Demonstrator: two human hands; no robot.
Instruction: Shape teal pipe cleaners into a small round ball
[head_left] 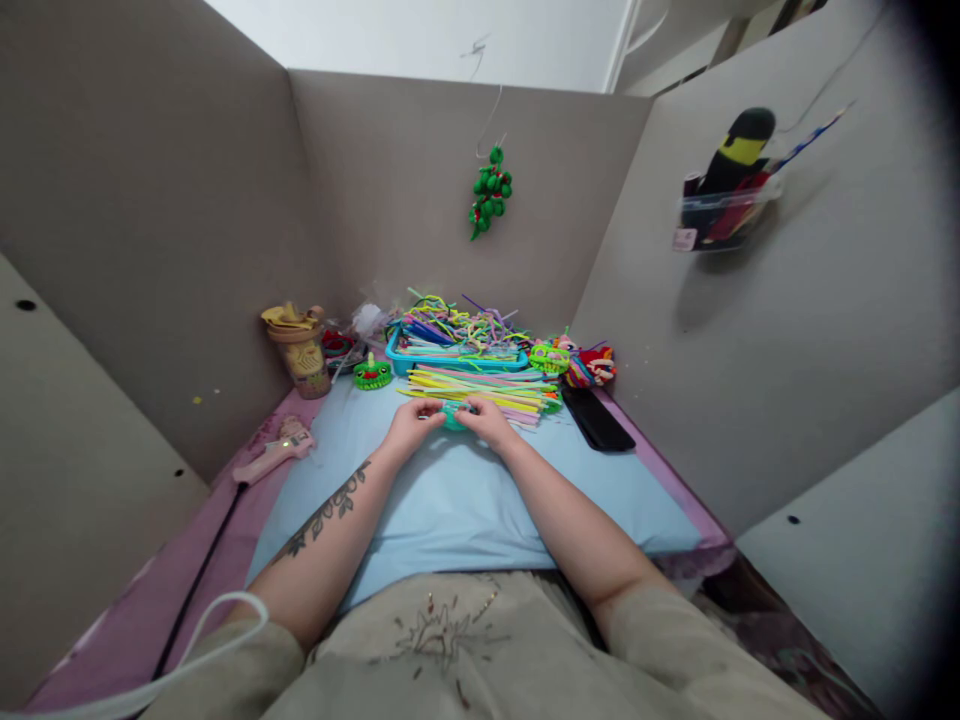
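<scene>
Hands together at the centre of the pale blue cloth mat (450,500); left hand (409,425) and right hand (489,420) closed with fingertips on a small teal fuzzy pipe-cleaner piece (454,415), pinched between both, low over the mat; left forearm marked with a dark floral tattoo.

Just beyond the hands, at 12 o'clock: loose bundle of yellow, pink and green pipe cleaners (480,390) lying flat, nearly touching the fingers; behind it, blue plastic tray (397,355) heaped with mixed coloured pipe cleaners.

At 10 o'clock from the hands: small green round pipe-cleaner figure with red spot (373,373); further to 10, tan cup-shaped container (304,360) with yellow pieces on top.

At 9 o'clock, well apart: pink glue gun (274,455) with black cord, lying on the purple edge.

At 2 o'clock: black flat rectangular object (598,418), near the right wall; above it, red and multicoloured fuzzy pieces (592,365).

High at 12 o'clock: green pipe-cleaner cluster (490,192) hanging on the back wall by a wire hook.
</scene>
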